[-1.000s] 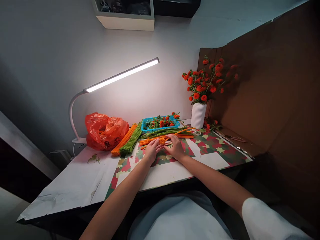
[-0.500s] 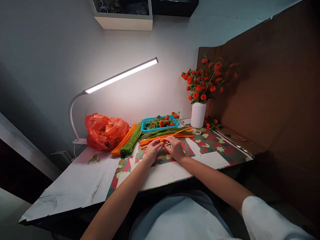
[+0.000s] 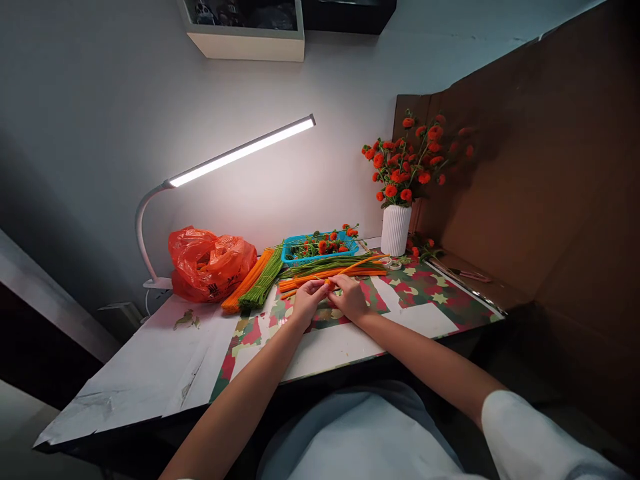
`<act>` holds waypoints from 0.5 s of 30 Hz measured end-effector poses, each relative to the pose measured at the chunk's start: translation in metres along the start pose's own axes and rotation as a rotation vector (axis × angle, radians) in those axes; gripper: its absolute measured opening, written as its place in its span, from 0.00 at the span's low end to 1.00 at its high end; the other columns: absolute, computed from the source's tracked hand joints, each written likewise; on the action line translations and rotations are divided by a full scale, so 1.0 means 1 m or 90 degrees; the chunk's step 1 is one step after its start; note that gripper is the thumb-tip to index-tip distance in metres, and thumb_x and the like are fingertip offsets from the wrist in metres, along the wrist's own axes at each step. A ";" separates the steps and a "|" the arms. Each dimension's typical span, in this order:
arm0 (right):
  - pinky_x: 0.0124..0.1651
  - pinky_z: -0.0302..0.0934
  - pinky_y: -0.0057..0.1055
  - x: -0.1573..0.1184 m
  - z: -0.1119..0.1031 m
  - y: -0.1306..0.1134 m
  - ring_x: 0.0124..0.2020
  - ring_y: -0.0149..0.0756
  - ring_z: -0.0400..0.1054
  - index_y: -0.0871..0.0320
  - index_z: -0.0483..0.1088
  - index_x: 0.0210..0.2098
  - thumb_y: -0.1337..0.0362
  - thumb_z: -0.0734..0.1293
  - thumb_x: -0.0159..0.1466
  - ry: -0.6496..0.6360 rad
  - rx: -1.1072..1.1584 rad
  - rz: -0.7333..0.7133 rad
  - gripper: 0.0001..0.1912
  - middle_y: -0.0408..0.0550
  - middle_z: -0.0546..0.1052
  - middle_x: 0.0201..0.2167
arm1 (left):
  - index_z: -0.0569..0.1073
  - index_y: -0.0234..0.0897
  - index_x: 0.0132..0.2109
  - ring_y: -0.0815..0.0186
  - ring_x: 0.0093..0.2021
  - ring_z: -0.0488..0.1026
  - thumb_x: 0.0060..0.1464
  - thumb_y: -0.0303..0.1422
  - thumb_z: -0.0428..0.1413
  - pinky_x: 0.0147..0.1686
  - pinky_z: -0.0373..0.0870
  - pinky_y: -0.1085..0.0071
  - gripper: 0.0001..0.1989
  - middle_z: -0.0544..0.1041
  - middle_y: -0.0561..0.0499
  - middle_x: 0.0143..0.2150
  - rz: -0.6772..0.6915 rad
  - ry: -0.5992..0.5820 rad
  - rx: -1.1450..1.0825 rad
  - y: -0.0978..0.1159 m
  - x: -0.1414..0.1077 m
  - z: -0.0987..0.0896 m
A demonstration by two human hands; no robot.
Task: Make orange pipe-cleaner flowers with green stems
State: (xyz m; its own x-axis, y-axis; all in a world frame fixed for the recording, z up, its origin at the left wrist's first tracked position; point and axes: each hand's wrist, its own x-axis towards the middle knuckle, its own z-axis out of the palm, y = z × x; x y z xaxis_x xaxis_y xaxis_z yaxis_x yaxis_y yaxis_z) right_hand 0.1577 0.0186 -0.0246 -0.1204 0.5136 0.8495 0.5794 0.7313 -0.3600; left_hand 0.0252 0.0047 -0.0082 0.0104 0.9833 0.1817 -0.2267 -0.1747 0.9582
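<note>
My left hand [image 3: 307,303] and my right hand [image 3: 351,300] meet above the front middle of the table, fingertips almost touching. Between them they pinch an orange pipe cleaner [image 3: 361,265], whose free end slants up to the right. A small orange wound part shows at the fingertips, mostly covered by the fingers. Just behind the hands lie loose orange pipe cleaners [image 3: 293,285] and a row of green pipe cleaners [image 3: 320,266]. Left of these rest an orange bundle [image 3: 249,291] and a green bundle [image 3: 261,288].
A crumpled red plastic bag [image 3: 213,267] sits at the back left by a lit desk lamp [image 3: 245,151]. A blue basket [image 3: 289,257] holds red flowers with green stems. Right of it stands a white ribbed vase [image 3: 396,231] of red flowers. A cardboard panel [image 3: 525,153] walls the right side.
Both hands stay together over the same spot. The fingertips have shifted slightly right and closed in, covering more of the orange wound part.
</note>
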 end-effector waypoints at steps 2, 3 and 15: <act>0.40 0.67 0.36 0.000 0.000 0.000 0.35 0.41 0.71 0.61 0.74 0.37 0.71 0.66 0.56 -0.004 -0.008 -0.001 0.09 0.52 0.77 0.34 | 0.74 0.32 0.33 0.65 0.31 0.75 0.30 0.42 0.69 0.36 0.72 0.70 0.23 0.78 0.49 0.30 -0.001 -0.006 0.002 0.000 0.000 0.000; 0.40 0.67 0.36 0.000 0.000 0.001 0.35 0.41 0.71 0.61 0.73 0.37 0.71 0.66 0.56 -0.007 -0.012 0.000 0.09 0.52 0.77 0.33 | 0.73 0.32 0.33 0.66 0.30 0.75 0.30 0.42 0.69 0.35 0.72 0.70 0.23 0.78 0.50 0.29 -0.003 -0.008 0.001 0.000 0.000 0.000; 0.40 0.65 0.34 0.002 -0.005 -0.001 0.36 0.39 0.69 0.59 0.71 0.37 0.73 0.64 0.54 -0.047 0.002 0.006 0.11 0.49 0.75 0.33 | 0.74 0.33 0.40 0.62 0.36 0.76 0.31 0.34 0.69 0.40 0.72 0.67 0.25 0.80 0.47 0.35 -0.028 -0.028 -0.007 0.000 -0.001 0.000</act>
State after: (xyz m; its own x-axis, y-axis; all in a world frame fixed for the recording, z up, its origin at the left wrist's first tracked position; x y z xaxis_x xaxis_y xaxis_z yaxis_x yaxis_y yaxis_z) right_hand 0.1606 0.0170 -0.0210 -0.1738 0.5525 0.8152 0.5788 0.7271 -0.3693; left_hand 0.0257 0.0036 -0.0086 0.0639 0.9868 0.1488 -0.2351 -0.1300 0.9632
